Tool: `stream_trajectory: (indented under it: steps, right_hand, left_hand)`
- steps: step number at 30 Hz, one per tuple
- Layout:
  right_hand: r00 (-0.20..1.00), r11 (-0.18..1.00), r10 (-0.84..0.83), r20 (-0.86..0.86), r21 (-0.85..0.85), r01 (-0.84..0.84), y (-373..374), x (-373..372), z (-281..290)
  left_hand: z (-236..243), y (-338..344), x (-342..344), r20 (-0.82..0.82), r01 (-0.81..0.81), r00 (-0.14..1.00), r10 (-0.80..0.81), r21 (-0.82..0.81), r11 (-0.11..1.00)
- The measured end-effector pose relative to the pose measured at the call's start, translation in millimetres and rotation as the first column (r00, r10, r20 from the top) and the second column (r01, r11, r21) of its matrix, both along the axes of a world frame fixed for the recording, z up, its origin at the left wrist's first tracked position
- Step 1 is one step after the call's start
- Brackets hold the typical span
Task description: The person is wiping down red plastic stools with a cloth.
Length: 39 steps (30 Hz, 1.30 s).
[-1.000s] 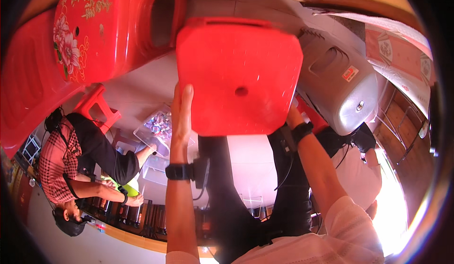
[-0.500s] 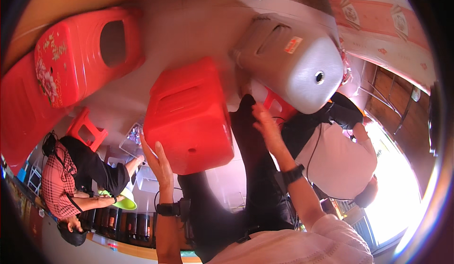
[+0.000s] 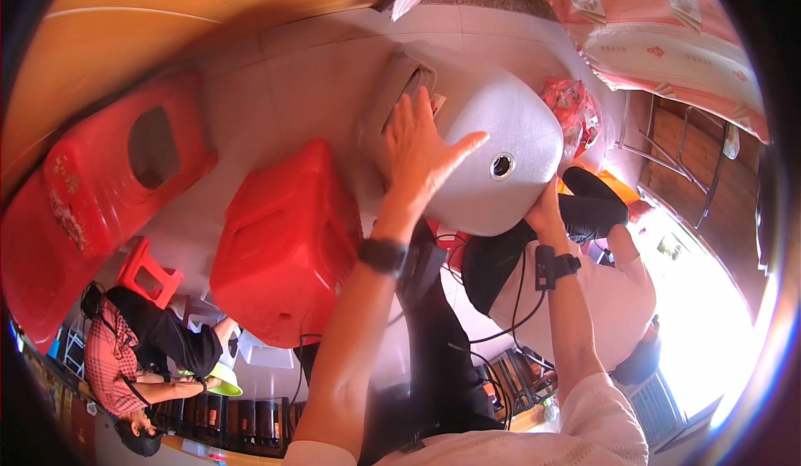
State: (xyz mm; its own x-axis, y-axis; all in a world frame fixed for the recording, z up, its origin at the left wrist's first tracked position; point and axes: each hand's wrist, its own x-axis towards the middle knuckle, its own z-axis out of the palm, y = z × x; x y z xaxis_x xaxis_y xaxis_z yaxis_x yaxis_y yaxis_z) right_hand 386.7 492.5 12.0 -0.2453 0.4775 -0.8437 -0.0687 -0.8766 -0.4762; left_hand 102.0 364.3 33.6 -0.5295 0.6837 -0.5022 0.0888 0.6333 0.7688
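A grey stool [image 3: 476,107] with a round metal-rimmed hole in its seat stands in front of me, right of the middle. My left hand [image 3: 421,153] is at its near left side, fingers spread and thumb stretched out over the seat. Whether the palm touches it I cannot tell. At the seat's near right edge, my right hand [image 3: 546,209] grips the stool, with part of the fingers hidden. A red stool [image 3: 288,245] stands to the left of my left forearm, apart from my hands.
More red stools [image 3: 79,207] stand at the left by an orange panel [image 3: 167,15]. A person in a checked shirt [image 3: 113,349] holds a green bowl [image 3: 225,380] at lower left. Another person [image 3: 576,291] sits close on the right. A red-patterned bag [image 3: 576,115] lies beyond the grey stool.
My left hand has left the red stool and moved right to the grey one. My right hand has moved right to the grey stool's edge. The view has shifted.
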Motion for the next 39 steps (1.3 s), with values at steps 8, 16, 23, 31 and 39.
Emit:
stream_trajectory:
  steps: [8, 16, 23, 31, 39]
  right_hand:
    - [0.975, 0.992, -0.123, 0.186, 0.053, 0.115, 5, -32, -10]
    - [0.983, 0.993, -0.040, 0.179, 0.117, 0.019, 21, -82, -12]
    - [0.986, 0.973, 0.106, 0.130, 0.191, -0.130, 30, -154, -19]
    - [0.953, 0.903, 0.293, 0.074, 0.306, -0.301, -16, -267, -10]
    - [0.911, 0.871, 0.383, 0.152, 0.268, -0.411, -36, -315, -12]
  left_hand:
    - [-37, 20, -13, 0.084, -0.035, 0.996, 0.033, 0.017, 0.999]
    - [-42, 3, -50, 0.202, -0.291, 0.941, 0.270, 0.084, 0.953]
    - [-53, -33, -99, 0.326, -0.574, 0.804, 0.497, 0.208, 0.792]
    - [-29, -90, -187, 0.474, -0.689, 0.692, 0.544, 0.208, 0.695]
    - [-26, -134, -211, 0.212, -0.565, 0.821, 0.530, 0.168, 0.808]
